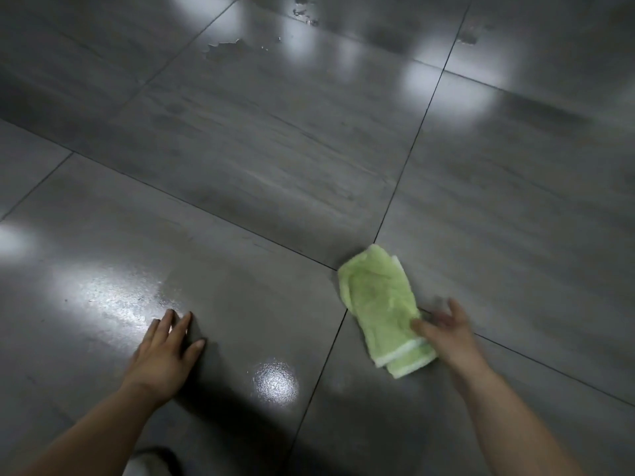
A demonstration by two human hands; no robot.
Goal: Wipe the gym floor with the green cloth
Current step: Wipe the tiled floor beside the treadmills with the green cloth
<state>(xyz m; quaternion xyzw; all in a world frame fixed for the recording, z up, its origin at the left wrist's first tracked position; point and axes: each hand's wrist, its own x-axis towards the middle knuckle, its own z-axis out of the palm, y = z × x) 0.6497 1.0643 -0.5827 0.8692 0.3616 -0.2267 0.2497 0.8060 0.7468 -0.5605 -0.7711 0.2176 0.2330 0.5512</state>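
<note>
Green cloth (379, 304) lies folded on the gym floor (275, 166), your blurred right hand (446, 333) touching only its near edge, fingers seemingly spread, so it may bunch, while your left hand (165, 359), spread flat on glossy tile, could skid.

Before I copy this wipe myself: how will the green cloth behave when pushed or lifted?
The cloth looks like soft folded terry, so it would probably flop and unfold when lifted. Pushed, it may bunch at its folds, though the glossy floor should let it slide.
</note>
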